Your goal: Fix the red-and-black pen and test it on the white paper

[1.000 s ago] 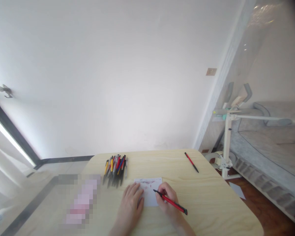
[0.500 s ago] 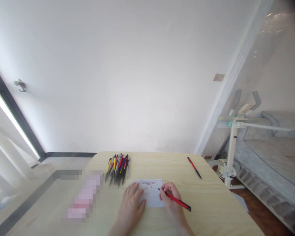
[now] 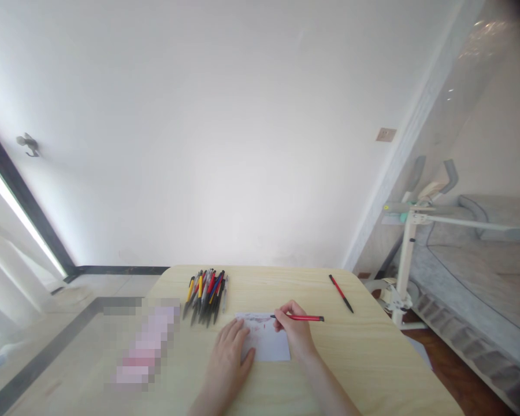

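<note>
A small white sheet of paper (image 3: 266, 346) lies on the wooden table, with dark and reddish scribbles along its upper part. My left hand (image 3: 231, 352) lies flat over the paper's left edge, fingers stretched out. Between the fingers and thumb of my right hand (image 3: 295, 329) is a red pen (image 3: 305, 318) with black ends. The pen lies nearly level, its tip at the scribbles near the top right of the sheet; whether it touches the paper I cannot tell.
A pile of several pens (image 3: 205, 297) in mixed colours lies left of the paper. Another red and black pen (image 3: 341, 293) rests at the right of the light wooden table (image 3: 372, 358). Beyond the right edge stands a white exercise machine (image 3: 407, 254).
My right hand has moved up the sheet, bringing the pen tip from the middle right to the scribbles above. The pen has turned closer to level. My left hand stays on the paper.
</note>
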Demonstrator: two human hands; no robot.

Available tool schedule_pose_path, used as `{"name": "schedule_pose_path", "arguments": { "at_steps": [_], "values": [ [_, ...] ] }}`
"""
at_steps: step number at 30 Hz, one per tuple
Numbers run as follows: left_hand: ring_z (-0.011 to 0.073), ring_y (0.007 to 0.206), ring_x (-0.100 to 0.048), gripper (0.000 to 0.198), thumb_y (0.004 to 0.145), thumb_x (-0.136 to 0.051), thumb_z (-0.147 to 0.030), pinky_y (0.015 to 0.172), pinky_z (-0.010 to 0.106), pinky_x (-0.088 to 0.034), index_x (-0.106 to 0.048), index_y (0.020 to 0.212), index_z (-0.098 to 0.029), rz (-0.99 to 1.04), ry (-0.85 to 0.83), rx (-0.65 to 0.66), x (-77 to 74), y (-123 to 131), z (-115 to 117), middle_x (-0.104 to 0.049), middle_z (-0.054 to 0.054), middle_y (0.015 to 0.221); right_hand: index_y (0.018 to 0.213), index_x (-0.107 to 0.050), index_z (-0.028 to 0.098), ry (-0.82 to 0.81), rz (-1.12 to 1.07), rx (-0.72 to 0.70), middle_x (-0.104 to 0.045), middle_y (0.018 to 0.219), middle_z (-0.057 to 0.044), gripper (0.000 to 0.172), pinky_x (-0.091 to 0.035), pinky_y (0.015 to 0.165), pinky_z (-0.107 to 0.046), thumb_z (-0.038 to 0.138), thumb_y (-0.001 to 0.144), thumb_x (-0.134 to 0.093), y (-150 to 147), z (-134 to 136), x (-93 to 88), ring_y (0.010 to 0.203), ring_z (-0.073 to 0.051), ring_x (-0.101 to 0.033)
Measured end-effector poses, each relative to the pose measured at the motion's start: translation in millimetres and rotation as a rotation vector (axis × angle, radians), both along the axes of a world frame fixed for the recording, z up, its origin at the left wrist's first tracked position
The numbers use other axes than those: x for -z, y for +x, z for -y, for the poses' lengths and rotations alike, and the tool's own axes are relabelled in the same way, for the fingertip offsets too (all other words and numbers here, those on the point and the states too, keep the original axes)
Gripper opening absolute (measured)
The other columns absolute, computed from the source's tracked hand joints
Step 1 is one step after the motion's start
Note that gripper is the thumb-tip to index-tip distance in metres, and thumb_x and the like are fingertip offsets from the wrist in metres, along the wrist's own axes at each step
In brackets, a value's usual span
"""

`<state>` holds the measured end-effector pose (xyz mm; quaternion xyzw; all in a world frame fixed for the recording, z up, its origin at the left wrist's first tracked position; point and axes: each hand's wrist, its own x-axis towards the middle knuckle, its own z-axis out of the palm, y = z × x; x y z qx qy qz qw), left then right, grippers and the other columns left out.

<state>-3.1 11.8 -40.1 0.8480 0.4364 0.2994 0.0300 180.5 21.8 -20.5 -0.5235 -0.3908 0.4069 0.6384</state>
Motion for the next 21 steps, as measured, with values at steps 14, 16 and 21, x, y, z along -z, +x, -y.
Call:
{"name": "schedule_pose_path", "arguments": {
  "at_steps": [14,16,21],
  "values": [
    [0.0279,0.11,-0.049,0.028,0.076,-0.052,-0.023,0.091,0.047,-0.043,-0.056,0.104,-0.02,-0.005,0.027,0.023,2.0,-0.3,-1.2,-0.059,0.01,0.114,0.055,-0.038,0.021,-0.065,0.284,0.061,-0.043,0.032,0.009,0.024,-0.025,0.028,-0.015,0.031,0.069,-0.056,-2.4,-1.2,18.7,0.027,-0.008,-0.041],
    [0.0278,0.11,-0.049,0.029,0.076,-0.052,-0.023,0.091,0.047,-0.043,-0.056,0.104,-0.02,-0.012,0.016,0.022,1.2,-0.2,-1.1,-0.059,0.01,0.114,0.055,-0.039,0.021,-0.039,0.327,0.055,-0.044,0.034,0.008,0.024,-0.027,0.029,-0.015,0.031,0.069,-0.056,-3.1,-0.6,20.4,0.029,-0.008,-0.042],
    [0.0278,0.111,-0.049,0.027,0.076,-0.053,-0.023,0.091,0.047,-0.043,-0.058,0.102,-0.02,-0.015,0.016,0.02,0.0,-0.1,-1.4,-0.059,0.01,0.115,0.057,-0.039,0.021,-0.025,0.371,0.033,-0.044,0.037,0.008,0.023,-0.028,0.03,-0.015,0.03,0.072,-0.054,-3.2,-0.3,21.1,0.029,-0.008,-0.042]
  ]
}}
